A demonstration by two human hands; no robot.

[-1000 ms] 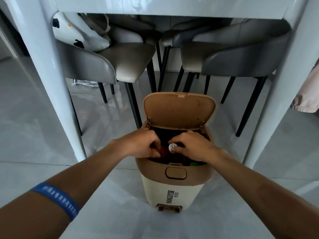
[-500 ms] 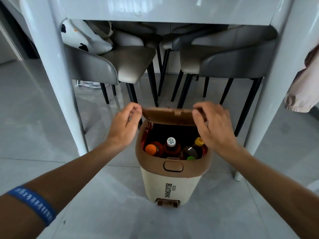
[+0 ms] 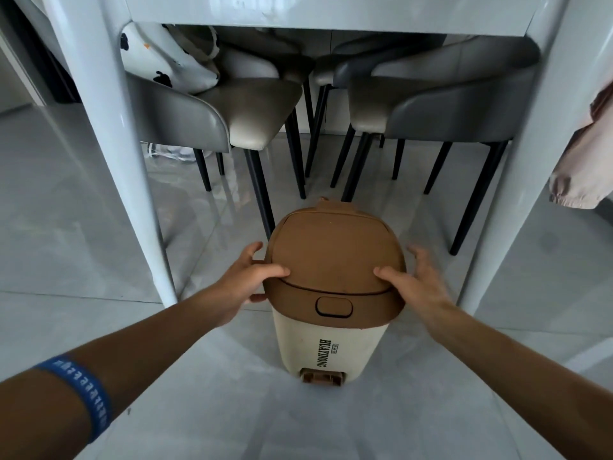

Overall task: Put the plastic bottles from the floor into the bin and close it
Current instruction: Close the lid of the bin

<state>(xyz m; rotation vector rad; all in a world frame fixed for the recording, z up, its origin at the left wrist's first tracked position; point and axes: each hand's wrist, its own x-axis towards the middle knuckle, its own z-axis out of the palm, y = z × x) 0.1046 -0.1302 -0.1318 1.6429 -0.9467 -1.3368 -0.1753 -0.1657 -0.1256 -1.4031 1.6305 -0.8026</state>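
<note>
On the grey floor (image 3: pixel 99 267), just in front of the white bench (image 3: pixel 331 11), stands the bin (image 3: pixel 331 343). Its brown lid (image 3: pixel 335 250) is down flat now. Half a second ago the lid was only partly down and the bottles showed inside, with their bright caps up. Now no bottles can be seen, so they must be shut in, and the job looks almost done.

The left hand (image 3: pixel 245 283) rests on the left edge of the lid, thumb on top, fingers (image 3: pixel 252 250) spread wide around the side. The right hand (image 3: pixel 411 283) does the same on the right edge, holding nothing else.

Whether the lid has clicked shut is hard to tell. Grey chairs (image 3: pixel 185 121) stand behind.
</note>
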